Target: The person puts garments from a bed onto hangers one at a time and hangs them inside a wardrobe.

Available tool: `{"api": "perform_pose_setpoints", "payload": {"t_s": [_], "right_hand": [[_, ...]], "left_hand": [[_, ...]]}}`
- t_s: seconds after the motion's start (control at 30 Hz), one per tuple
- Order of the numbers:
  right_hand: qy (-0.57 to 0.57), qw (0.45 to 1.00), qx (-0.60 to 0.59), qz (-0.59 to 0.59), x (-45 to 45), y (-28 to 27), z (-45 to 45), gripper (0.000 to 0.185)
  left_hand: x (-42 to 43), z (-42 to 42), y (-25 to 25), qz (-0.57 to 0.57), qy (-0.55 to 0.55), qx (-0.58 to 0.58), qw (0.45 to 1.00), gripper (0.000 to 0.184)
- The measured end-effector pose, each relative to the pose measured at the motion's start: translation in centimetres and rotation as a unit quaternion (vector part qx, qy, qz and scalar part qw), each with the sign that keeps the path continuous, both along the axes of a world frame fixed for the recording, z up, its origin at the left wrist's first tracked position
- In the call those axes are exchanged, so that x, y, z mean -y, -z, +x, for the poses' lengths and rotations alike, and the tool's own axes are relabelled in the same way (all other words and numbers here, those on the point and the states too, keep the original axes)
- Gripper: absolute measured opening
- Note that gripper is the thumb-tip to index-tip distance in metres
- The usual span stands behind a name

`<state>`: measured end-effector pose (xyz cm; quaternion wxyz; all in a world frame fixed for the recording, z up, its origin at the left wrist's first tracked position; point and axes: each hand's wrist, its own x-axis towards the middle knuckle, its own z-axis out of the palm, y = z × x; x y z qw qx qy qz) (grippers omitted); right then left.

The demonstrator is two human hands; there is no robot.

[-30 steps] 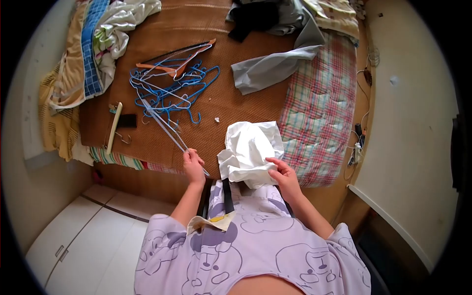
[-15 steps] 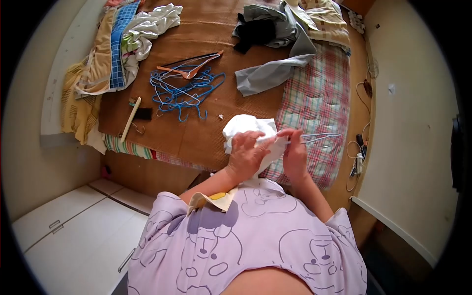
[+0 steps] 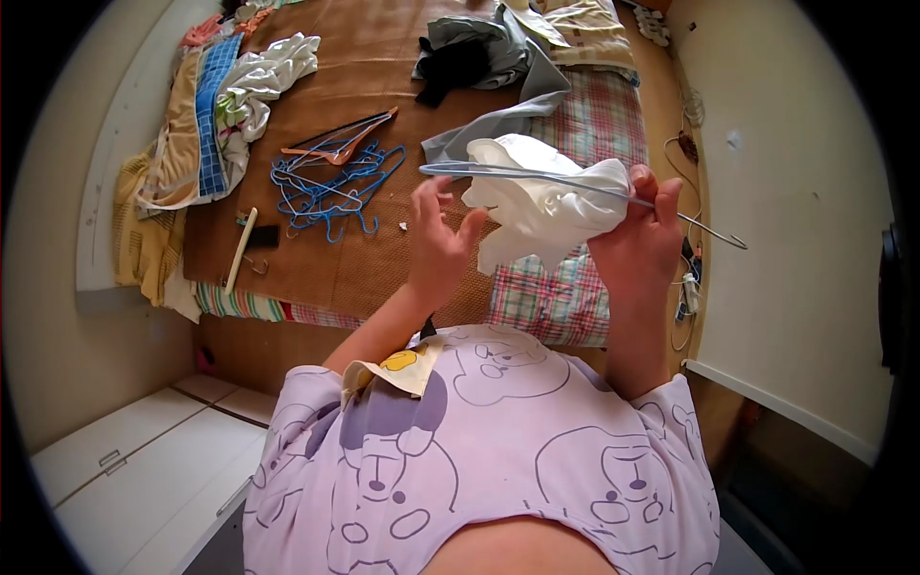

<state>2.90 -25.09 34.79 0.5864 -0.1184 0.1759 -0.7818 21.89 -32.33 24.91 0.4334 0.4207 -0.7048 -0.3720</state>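
A pale blue-grey hanger (image 3: 565,179) is held up in front of me, its hook pointing right. White cloth (image 3: 541,206) hangs bunched around and below its right part. My right hand (image 3: 642,225) is closed on the hanger near the hook, together with the gathered edge of the cloth. Just under the hanger's left end is my left hand (image 3: 441,230), its fingers apart and nothing held in them. On the brown mat lies a tangle of blue hangers (image 3: 331,192) with an orange hanger (image 3: 331,151) on top.
A brown mat (image 3: 355,273) covers the bed, with a plaid quilt (image 3: 546,302) along its right side. Grey clothing (image 3: 494,57) and a black item (image 3: 453,69) lie at the far side. Bedding (image 3: 209,144) is at the left, cables (image 3: 692,278) at the right.
The hanger passed from my left hand to my right. Hanger and white cloth have risen off the bed. My left hand has let go of the cloth and moved left.
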Motion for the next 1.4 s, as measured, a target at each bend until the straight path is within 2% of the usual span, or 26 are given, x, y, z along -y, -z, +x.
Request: {"api": "perform_pose_setpoints", "payload": {"t_s": [0.07, 0.13, 0.17, 0.23, 0.27, 0.3, 0.37, 0.4, 0.43, 0.5, 0.6, 0.63, 0.7, 0.77, 0.83, 0.9, 0.93, 0.97, 1.03, 1.07, 1.13, 1.2, 1.27, 1.3, 1.37, 1.4], "right_hand": [[-0.054, 0.998, -0.013, -0.042, -0.7, -0.5, 0.0, 0.05], [-0.071, 0.996, -0.027, -0.037, -1.4, -0.8, 0.1, 0.051], [-0.089, 0.995, -0.04, -0.031, -1.7, -0.9, 0.2, 0.051], [-0.082, 0.995, -0.04, -0.042, -2.3, -1.1, 0.2, 0.05], [-0.077, 0.995, -0.039, -0.053, -2.5, -1.2, 0.2, 0.048], [-0.072, 0.995, -0.038, -0.053, -2.9, -1.2, -0.2, 0.048], [-0.05, 0.994, -0.089, -0.034, -3.8, -1.3, -1.6, 0.051], [-0.043, 0.995, -0.088, -0.034, -4.1, -1.0, -2.3, 0.051], [-0.043, 0.994, -0.103, -0.013, -4.4, -0.3, -3.1, 0.054], [-0.041, 0.992, -0.119, 0.007, -4.9, 1.1, -4.7, 0.058], [-0.078, 0.993, -0.085, 0.008, -5.3, 2.2, -6.2, 0.06], [-0.063, 0.984, -0.145, 0.077, -5.5, 2.0, -6.4, 0.057], [-0.043, 0.968, -0.202, 0.144, -6.0, 2.1, -7.0, 0.056], [-0.054, 0.872, -0.425, 0.237, -6.9, 2.9, -8.1, 0.053], [-0.064, 0.869, -0.435, 0.228, -7.9, 3.5, -9.0, 0.046], [0.053, 0.693, -0.633, 0.342, -9.0, 3.0, -8.9, 0.037], [0.16, 0.694, -0.654, 0.254, -9.4, 3.5, -8.6, 0.021], [0.162, 0.694, -0.654, 0.254, -10.0, 3.9, -8.6, 0.021], [0.175, 0.622, -0.739, 0.191, -11.4, 4.2, -8.8, 0.016], [0.176, 0.622, -0.738, 0.19, -11.9, 3.9, -8.4, 0.016], [0.136, 0.725, -0.653, 0.174, -12.5, 2.5, -7.2, 0.019], [0.163, 0.746, -0.62, 0.181, -11.5, 1.3, -5.5, 0.021], [0.194, 0.771, -0.559, 0.234, -11.4, 1.4, -5.3, 0.022], [0.196, 0.772, -0.557, 0.234, -11.4, 1.4, -5.3, 0.022], [0.237, 0.676, -0.681, 0.152, -11.1, 0.5, -4.7, 0.019], [0.239, 0.677, -0.68, 0.152, -11.1, -0.2, -4.3, 0.019]], "left_hand": [[1.3, -1.5, -1.0, 0.046, -0.03, -0.018, 0.998, 0.044], [3.1, -3.0, -1.3, 0.311, 0.016, -0.138, 0.94, 0.054], [3.7, -3.1, -1.2, 0.311, 0.018, -0.136, 0.941, 0.054], [4.4, -2.9, -0.3, 0.446, 0.182, 0.001, 0.876, 0.057], [4.0, -2.9, 0.4, 0.458, 0.199, -0.034, 0.866, 0.042], [4.1, -2.9, 0.8, 0.458, 0.203, -0.03, 0.865, 0.042], [4.8, -2.7, 1.0, 0.571, 0.083, -0.207, 0.79, 0.026], [4.9, -2.5, -1.7, 0.603, 0.076, -0.276, 0.745, 0.026], [5.7, -2.1, -3.1, 0.593, 0.061, -0.252, 0.762, 0.026], [7.0, -2.0, -5.0, 0.553, 0.118, -0.377, 0.734, 0.024], [7.7, -2.3, -7.9, 0.493, 0.135, -0.353, 0.784, 0.018], [7.7, -2.4, -8.9, 0.493, 0.135, -0.349, 0.785, 0.018], [7.8, -2.6, -10.5, 0.401, 0.131, -0.249, 0.872, 0.015], [7.9, -2.5, -10.8, 0.38, 0.127, -0.224, 0.889, 0.014], [8.2, -2.2, -11.0, 0.37, 0.105, -0.197, 0.902, 0.013], [8.6, -1.7, -11.0, 0.364, 0.113, -0.176, 0.908, 0.016], [8.5, -1.5, -11.2, 0.363, 0.107, -0.194, 0.905, 0.019], [8.5, -1.4, -11.3, 0.361, 0.101, -0.211, 0.903, 0.022], [8.8, -1.0, -11.1, 0.347, 0.095, -0.195, 0.913, 0.024], [8.8, -1.0, -11.1, 0.332, 0.088, -0.178, 0.922, 0.026], [8.4, -1.1, -11.6, 0.325, 0.062, -0.161, 0.93, 0.026], [8.3, -1.2, -11.6, 0.317, 0.036, -0.141, 0.937, 0.026], [8.7, -1.0, -11.0, 0.219, 0.033, -0.043, 0.974, 0.027], [8.9, -0.9, -10.9, 0.217, 0.036, -0.041, 0.975, 0.027], [9.1, -0.8, -10.8, 0.172, 0.03, -0.032, 0.984, 0.03], [9.2, -0.8, -11.0, 0.171, 0.032, -0.031, 0.984, 0.03]]}}
